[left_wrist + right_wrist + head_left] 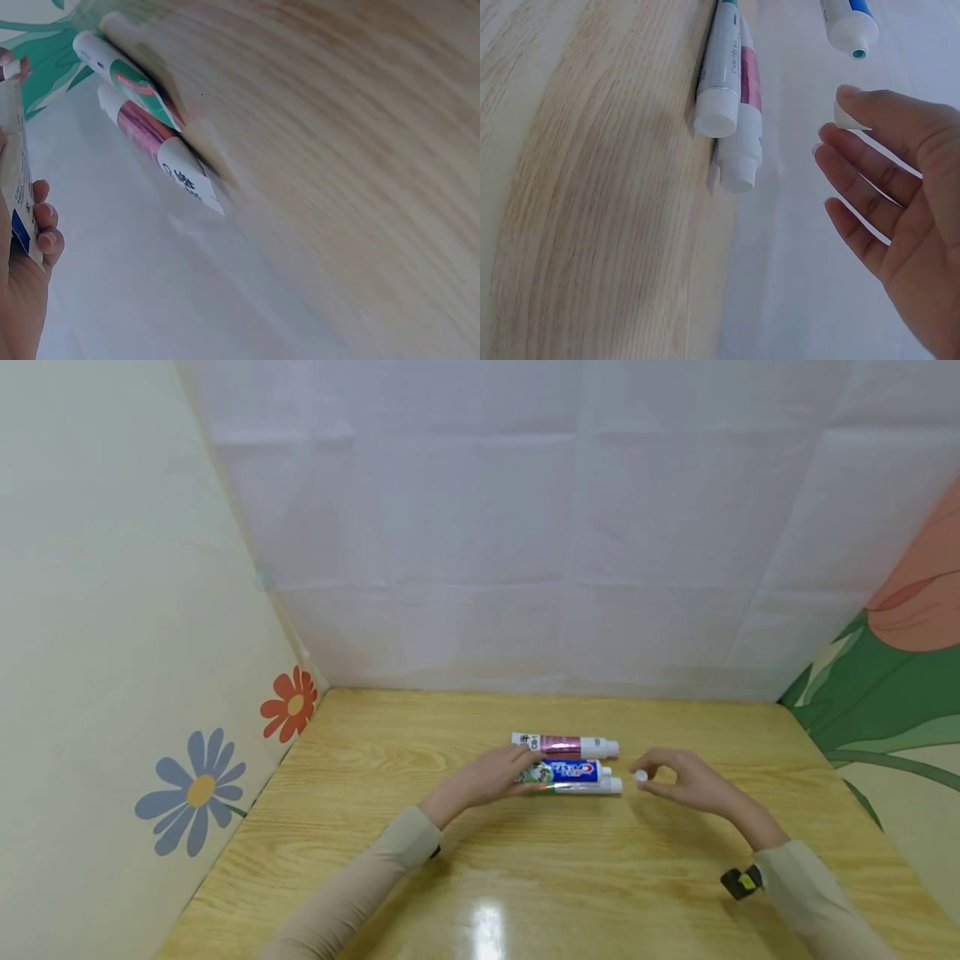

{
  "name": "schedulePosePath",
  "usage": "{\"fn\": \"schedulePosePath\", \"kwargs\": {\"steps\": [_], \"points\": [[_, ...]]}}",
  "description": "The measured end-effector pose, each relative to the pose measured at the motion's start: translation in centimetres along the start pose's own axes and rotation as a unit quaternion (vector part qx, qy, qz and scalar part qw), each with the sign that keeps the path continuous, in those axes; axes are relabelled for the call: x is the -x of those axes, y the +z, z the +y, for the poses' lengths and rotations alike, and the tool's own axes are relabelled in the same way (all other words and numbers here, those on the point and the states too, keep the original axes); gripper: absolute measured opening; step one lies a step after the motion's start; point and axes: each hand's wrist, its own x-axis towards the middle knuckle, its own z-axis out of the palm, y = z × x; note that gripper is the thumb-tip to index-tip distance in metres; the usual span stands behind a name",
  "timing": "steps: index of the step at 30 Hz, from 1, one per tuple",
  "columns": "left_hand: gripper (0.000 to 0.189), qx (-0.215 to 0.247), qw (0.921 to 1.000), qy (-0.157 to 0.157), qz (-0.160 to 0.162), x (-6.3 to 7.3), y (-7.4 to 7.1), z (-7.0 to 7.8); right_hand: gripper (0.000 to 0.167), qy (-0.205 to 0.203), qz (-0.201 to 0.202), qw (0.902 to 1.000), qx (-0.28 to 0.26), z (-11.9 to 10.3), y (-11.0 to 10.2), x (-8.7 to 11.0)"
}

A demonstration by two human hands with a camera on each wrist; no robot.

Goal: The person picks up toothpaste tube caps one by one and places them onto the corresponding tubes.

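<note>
My left hand (486,778) grips a blue toothpaste tube (576,771) by its tail end, holding it above the table with the nozzle pointing right. In the right wrist view the tube's uncapped nozzle (859,53) shows a bit of green paste. Between thumb and index finger, my right hand (692,782) pinches a small white cap (847,118), a short way off the nozzle. In the left wrist view the gripped tube (16,169) shows its pale back at the left edge, with the fingers curled round it.
On the wooden table (525,868) lie two capped toothpaste tubes side by side: a white and green one (136,84), partly behind the blue tube in the head view, and a white and pink one (561,745). A white-covered wall (480,610) stands behind the table.
</note>
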Motion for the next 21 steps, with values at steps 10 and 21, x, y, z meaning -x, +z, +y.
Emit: {"fn": "schedulePosePath", "kwargs": {"steps": [10, 21], "points": [[0.048, -0.05, 0.9942, 0.058, 0.076, -0.1, -0.7, -0.3, 0.02, -0.019, 0.035, 0.9992, -0.004, -0.2, -0.3, -0.2], [0.051, -0.071, 0.9788, 0.105, 0.161, -0.5, -1.2, -0.9, 0.019, -0.037, 0.069, 0.9968, -0.01, -0.8, -0.9, -0.9]]}}
